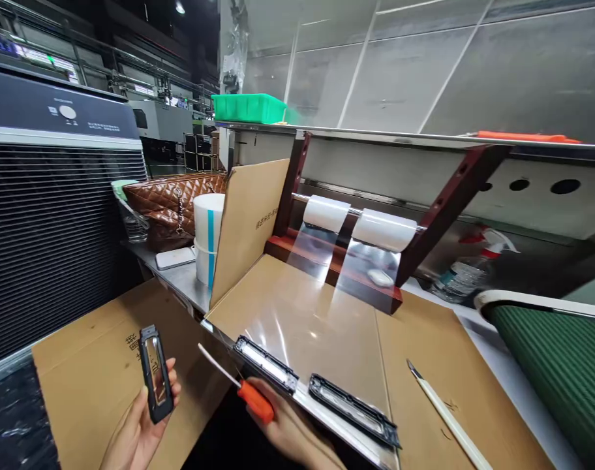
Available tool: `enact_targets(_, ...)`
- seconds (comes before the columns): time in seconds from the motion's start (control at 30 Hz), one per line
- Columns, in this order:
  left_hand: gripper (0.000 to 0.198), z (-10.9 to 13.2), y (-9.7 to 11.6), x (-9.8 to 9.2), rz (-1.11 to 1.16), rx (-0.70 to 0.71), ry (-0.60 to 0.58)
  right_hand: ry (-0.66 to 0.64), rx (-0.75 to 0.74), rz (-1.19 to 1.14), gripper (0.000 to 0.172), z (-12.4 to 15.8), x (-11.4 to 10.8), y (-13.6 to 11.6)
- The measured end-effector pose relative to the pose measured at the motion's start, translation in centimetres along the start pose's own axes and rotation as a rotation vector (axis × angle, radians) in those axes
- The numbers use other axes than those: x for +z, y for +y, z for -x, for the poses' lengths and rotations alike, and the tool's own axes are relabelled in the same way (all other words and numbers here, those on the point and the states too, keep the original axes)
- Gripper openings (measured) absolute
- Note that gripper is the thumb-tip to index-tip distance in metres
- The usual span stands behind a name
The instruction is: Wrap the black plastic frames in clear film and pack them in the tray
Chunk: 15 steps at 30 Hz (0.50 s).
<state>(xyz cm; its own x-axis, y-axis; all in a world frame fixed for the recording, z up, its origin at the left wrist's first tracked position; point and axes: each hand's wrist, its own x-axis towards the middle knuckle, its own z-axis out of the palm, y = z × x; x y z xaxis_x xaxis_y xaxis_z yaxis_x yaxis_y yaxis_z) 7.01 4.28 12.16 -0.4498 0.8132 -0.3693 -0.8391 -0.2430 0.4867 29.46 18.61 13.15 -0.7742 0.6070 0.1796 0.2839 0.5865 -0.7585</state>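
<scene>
Left hand (136, 431) around black frame (155, 372), right (290, 424) around orange-handled knife (255, 401)

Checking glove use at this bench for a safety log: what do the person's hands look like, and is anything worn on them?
The left hand and the right hand are both bare, with no gloves. No ring, watch or sleeve shows on either one, as far as the picture reaches.

The left hand (137, 427) is holding a black frame (156, 374); the right hand (290, 424) is gripping an orange-handled tool (255, 401).
</scene>
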Motion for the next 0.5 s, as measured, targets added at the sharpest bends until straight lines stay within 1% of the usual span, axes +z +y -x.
enact_targets(0.03, 0.035, -0.6, 0.5, -0.3, 0.024, 0.021, 0.008, -0.05, -0.012, -0.024, 0.032, 0.2, -0.2, -0.5)
enact_targets(0.1, 0.033, -1.7, 1.3, -0.8, 0.052, 0.057, 0.016, -0.098, -0.059, -0.012, 0.032, 0.5, -0.5, -1.6)
enact_targets(0.23, 0.032, -2.9, 1.9, -1.0, 0.053, 0.072, -0.005, -0.158, -0.076, 0.126, 0.033, 0.4, -0.9, -3.0)
enact_targets(0.4, 0.039, -3.6, 1.9, -1.2, 0.031, 0.085, -0.033, -0.227, -0.058, 0.21, 0.041, 0.4, -0.8, -2.3)
enact_targets(0.5, 0.045, -4.1, 1.6, -1.3, 0.017, 0.091, -0.033, -0.243, -0.07, 0.274, 0.04, 0.6, -0.6, -1.7)
